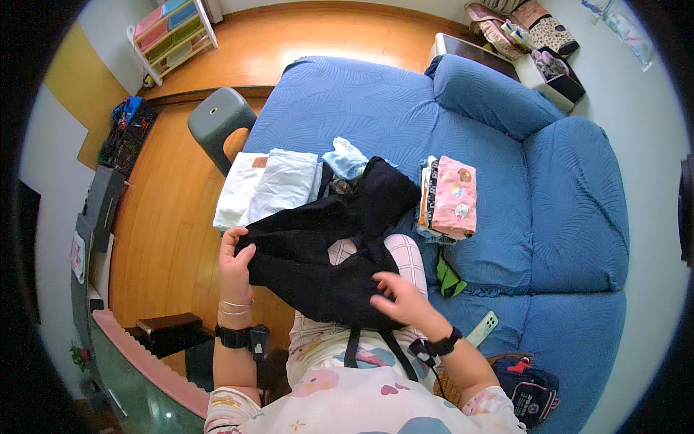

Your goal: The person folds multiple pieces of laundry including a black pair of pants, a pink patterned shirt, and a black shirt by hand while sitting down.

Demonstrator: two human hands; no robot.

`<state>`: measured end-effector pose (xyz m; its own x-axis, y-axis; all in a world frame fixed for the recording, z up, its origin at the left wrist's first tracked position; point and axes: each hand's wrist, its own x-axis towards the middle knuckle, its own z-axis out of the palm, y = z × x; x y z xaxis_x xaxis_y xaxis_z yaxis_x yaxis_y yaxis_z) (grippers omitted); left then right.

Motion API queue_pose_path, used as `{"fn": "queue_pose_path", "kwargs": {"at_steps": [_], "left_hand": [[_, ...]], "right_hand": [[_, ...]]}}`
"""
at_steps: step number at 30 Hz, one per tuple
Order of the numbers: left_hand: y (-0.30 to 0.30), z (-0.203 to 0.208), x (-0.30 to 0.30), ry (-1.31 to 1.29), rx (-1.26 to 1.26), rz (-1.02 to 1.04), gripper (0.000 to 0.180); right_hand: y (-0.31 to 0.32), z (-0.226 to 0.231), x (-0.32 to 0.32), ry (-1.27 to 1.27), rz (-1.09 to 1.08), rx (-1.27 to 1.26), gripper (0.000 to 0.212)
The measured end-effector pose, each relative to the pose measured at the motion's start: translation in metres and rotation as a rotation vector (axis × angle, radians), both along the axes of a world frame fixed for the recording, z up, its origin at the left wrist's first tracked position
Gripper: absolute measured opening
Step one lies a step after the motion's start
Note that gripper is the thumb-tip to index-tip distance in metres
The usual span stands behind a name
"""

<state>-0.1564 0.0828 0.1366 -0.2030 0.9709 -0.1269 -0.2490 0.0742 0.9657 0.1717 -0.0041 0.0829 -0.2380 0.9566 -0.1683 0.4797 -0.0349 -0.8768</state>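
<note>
A black garment (318,282) is spread across my lap, its far end bunched on the blue sofa. It shows long, leg-like parts with a gap between them; its exact kind is unclear. At its left end, my left hand (235,260) pinches the edge between thumb and fingers. My right hand (405,300) lies over the near right part, fingers apart and slightly bent; whether it touches the cloth I cannot tell. Beyond the garment are folded pale clothes (282,181) and a crumpled light-blue cloth (345,158). To the right stands a stack of folded clothes topped by a pink printed one (455,197).
The blue-covered sofa (484,130) fills the middle and right. A green cloth item (450,276), a phone (483,329) and a dark bag (531,390) lie on it. At the left are a grey stool (220,123) and a table with a pink edge (144,362).
</note>
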Motion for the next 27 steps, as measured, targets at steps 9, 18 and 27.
{"fn": "queue_pose_path", "kwargs": {"at_steps": [9, 18, 27], "left_hand": [[-0.032, -0.026, -0.022, -0.074, -0.099, 0.012, 0.028], [-0.038, 0.001, -0.006, -0.069, -0.06, 0.011, 0.027], [0.0, 0.009, 0.01, -0.059, 0.061, -0.032, 0.029]], "right_hand": [[0.052, -0.063, -0.002, -0.162, -0.122, 0.186, 0.041], [0.087, -0.042, -0.086, -0.331, 0.412, -0.135, 0.063], [0.058, -0.018, -0.016, -0.012, 0.508, -0.518, 0.066]]}}
